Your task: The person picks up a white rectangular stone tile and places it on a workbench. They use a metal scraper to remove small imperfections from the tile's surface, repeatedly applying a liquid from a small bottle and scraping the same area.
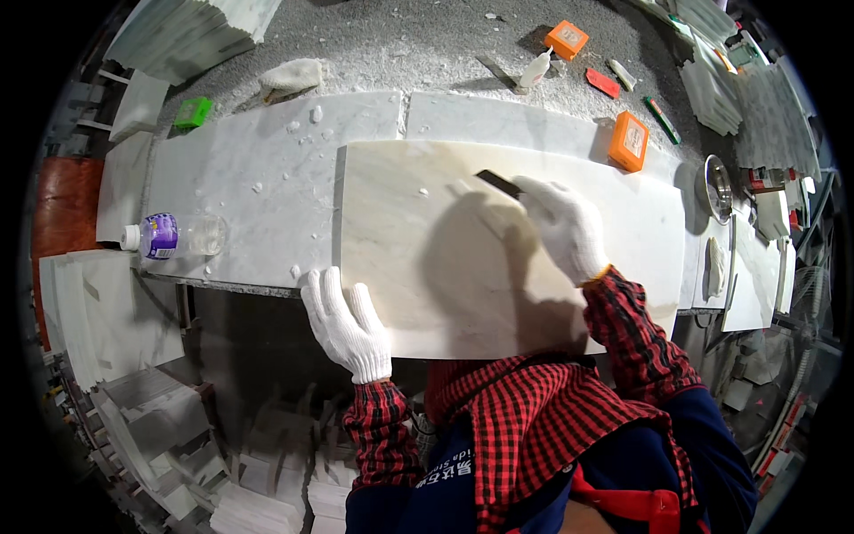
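A pale cream marble slab (400, 240) lies in front of me on top of larger white-grey marble pieces. My right hand (565, 227), in a white knit glove, is closed around a thin dark blade (498, 183), which looks like a scraper. The blade's tip is over the slab's upper middle; whether it touches the stone I cannot tell. My left hand (345, 325), gloved the same way, is at the slab's near left corner with fingers stretched out and thumb apart. A small white chip (423, 192) sits on the slab.
A plastic bottle (173, 237) lies on its side at the left. An orange box (629, 141) stands at the slab's far right edge, near a metal bowl (717, 189). Beyond are a white squeeze bottle (535, 71), a green box (193, 112) and a glove (292, 77). Stone stacks (111, 311) flank the table.
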